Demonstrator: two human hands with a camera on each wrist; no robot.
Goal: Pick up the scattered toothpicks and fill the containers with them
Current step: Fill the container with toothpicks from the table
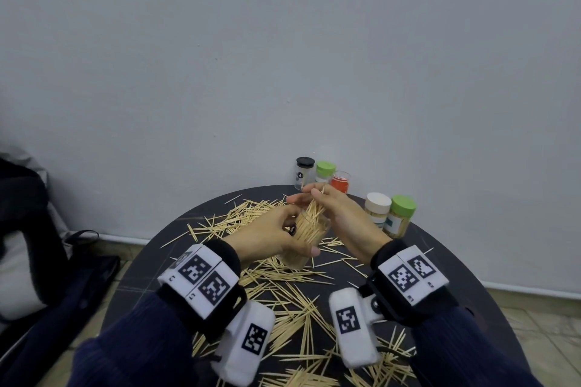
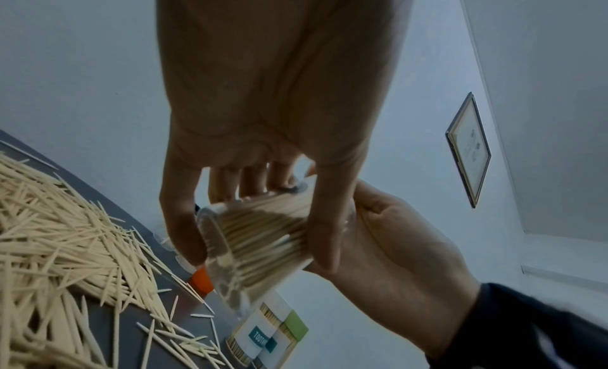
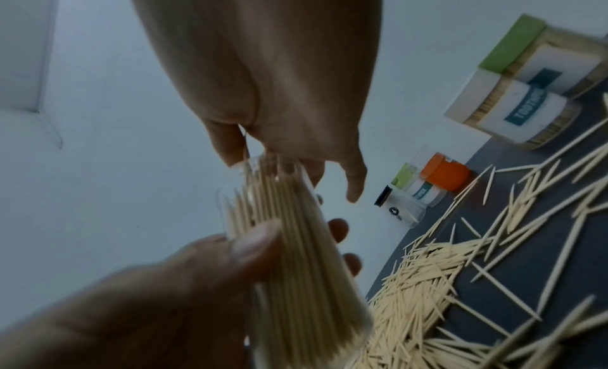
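My left hand grips a clear container packed with toothpicks, tilted above the round dark table. In the left wrist view its fingers and thumb wrap the container. My right hand is at the container's mouth, its fingertips pinching the tips of several toothpicks that stick out. Loose toothpicks lie scattered across the table, with a dense heap beside the hands.
Lidded containers stand at the table's far edge by the wall: black-lidded, green-lidded, orange, then white-lidded and green-lidded to the right. A dark bag sits left of the table.
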